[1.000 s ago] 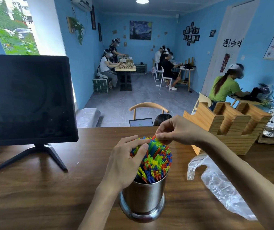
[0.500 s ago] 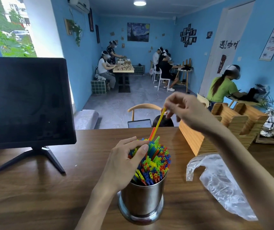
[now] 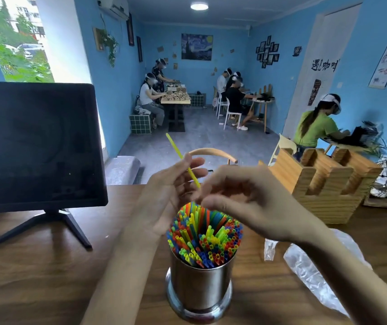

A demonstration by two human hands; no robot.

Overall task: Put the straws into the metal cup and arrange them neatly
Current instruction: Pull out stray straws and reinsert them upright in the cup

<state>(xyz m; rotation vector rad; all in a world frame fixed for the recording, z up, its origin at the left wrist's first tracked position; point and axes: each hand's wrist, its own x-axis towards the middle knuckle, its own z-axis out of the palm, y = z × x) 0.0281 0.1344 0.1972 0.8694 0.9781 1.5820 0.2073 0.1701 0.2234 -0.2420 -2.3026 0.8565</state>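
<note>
The metal cup [image 3: 199, 287] stands at the desk's [image 3: 35, 277] near edge, packed with upright coloured straws [image 3: 205, 235]. Above it, one yellow straw [image 3: 183, 160] (tilted, clear of the bundle) is pinched by the left hand [image 3: 166, 195]. The right hand [image 3: 246, 202] hovers just beside it, fingers curled; motion blur leaves its grip undeterminable.

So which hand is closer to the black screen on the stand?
Left. The left hand is up over the table beside the black screen, with a yellow straw at its fingers. The right hand is farther off, above the cup of straws.
</note>
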